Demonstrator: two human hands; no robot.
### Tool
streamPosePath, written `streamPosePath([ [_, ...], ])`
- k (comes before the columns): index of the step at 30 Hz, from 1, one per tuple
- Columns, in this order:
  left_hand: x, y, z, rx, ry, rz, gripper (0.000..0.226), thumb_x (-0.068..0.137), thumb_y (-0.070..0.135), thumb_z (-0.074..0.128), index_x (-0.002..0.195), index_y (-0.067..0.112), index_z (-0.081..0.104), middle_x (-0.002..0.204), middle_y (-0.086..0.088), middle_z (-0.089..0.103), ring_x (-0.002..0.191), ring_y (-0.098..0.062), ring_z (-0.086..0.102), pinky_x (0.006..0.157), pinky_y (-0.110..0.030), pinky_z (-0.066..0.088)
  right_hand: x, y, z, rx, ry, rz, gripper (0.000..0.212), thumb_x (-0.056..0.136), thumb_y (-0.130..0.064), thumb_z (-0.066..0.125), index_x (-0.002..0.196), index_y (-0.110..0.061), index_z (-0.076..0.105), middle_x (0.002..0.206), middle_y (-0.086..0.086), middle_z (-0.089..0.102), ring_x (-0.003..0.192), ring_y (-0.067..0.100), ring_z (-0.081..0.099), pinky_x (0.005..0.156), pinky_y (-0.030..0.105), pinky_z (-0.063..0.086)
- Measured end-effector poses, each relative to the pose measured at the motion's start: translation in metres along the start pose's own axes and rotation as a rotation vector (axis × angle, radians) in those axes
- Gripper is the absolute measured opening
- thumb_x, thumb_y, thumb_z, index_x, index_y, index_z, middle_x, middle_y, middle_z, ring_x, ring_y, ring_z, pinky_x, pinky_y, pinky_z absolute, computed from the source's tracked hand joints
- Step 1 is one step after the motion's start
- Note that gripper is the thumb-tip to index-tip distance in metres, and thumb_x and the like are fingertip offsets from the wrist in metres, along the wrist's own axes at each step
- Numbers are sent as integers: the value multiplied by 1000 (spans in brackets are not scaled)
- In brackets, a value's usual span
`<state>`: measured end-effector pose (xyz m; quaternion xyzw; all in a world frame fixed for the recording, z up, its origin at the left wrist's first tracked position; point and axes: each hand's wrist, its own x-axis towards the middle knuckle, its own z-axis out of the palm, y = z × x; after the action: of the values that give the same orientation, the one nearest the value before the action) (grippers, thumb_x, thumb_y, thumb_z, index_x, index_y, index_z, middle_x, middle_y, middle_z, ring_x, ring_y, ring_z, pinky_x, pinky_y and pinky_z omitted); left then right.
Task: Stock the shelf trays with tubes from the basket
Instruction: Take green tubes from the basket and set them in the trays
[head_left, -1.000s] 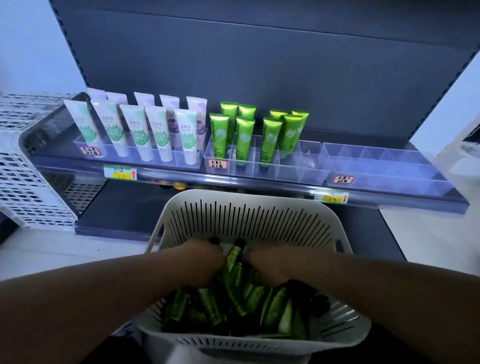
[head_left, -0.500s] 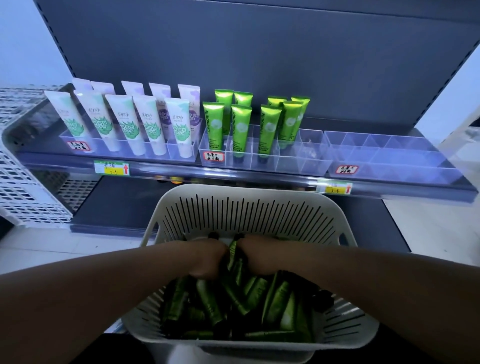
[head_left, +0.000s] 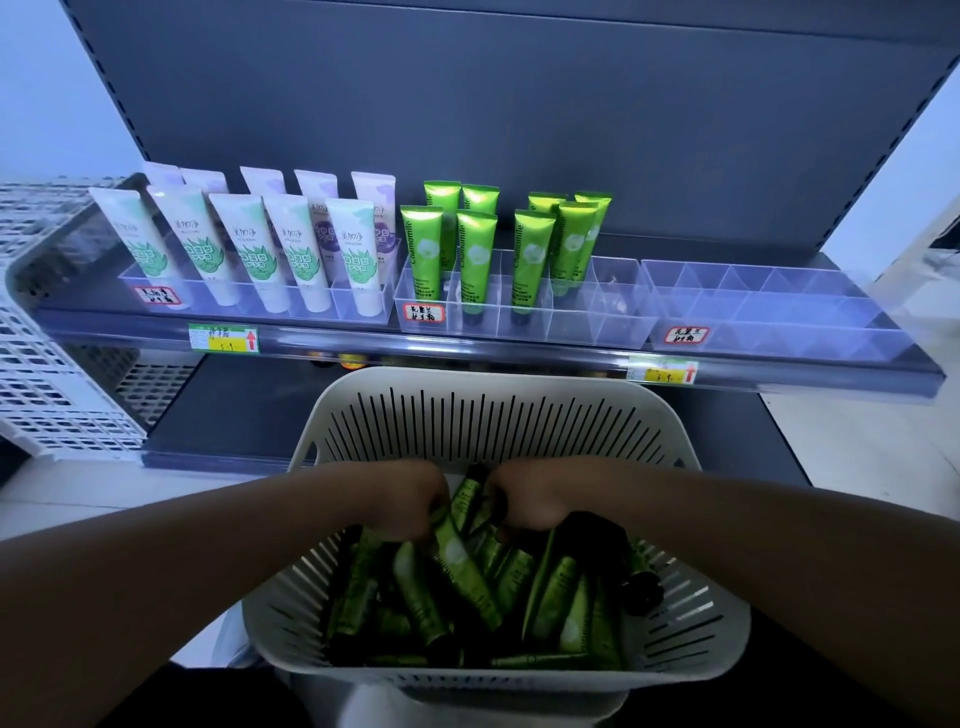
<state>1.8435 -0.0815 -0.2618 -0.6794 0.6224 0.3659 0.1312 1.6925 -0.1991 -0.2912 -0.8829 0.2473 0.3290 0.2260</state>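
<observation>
My left hand (head_left: 410, 501), right hand (head_left: 524, 499): both bare, no gloves or rings; forearms uncovered, no sleeves visible.

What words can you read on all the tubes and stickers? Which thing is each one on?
"Chamomile": runs up the side of the bright green tubes in the middle tray.
"美加净": on the white tubes in the left tray.
Red-bordered tray stickers: handwritten, not readable.
Green and yellow price tags on the shelf edge: red arrow, digits too blurred.
Basket tubes: print too dark.
</observation>
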Motion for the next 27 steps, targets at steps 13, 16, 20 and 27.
streamPosePath([
  [13, -27, 5, -20, 12, 75, 119, 12, 92, 24, 65, 103, 28, 68, 88, 13, 62, 88, -14, 61, 77, -27, 47, -20, -9, -2, -40, -51, -30, 46, 100, -44, 61, 106, 0, 74, 99, 18, 72, 77, 22, 61, 69, 33, 52],
  [16, -39, 0, -34, 17, 131, 122, 14, 93, 28, 64, 106, 30, 70, 96, 10, 69, 91, -12, 65, 83, -31, 52, -32, -12, -17, -56, -40, -38, 35, 102, -35, 59, 94, -3, 70, 84, 8, 65, 70, 22, 57, 60, 32, 46],
  [20, -53, -12, -47, -8, 170, 123, 18, 97, 31, 61, 113, 32, 70, 99, 15, 68, 93, -7, 64, 90, -33, 53, -51, -12, -37, 33, -21, -9, 26, 96, -21, 65, 117, -7, 66, 86, 7, 73, 66, 18, 65, 58, 31, 52],
  [27, -65, -22, -58, -15, 231, 137, 16, 99, 28, 60, 89, 41, 62, 83, 18, 64, 76, 4, 58, 69, -16, 42, -71, -7, -55, 118, 163, -47, 33, 82, -3, 73, 110, -19, 63, 86, 6, 72, 69, 17, 72, 55, 28, 52],
])
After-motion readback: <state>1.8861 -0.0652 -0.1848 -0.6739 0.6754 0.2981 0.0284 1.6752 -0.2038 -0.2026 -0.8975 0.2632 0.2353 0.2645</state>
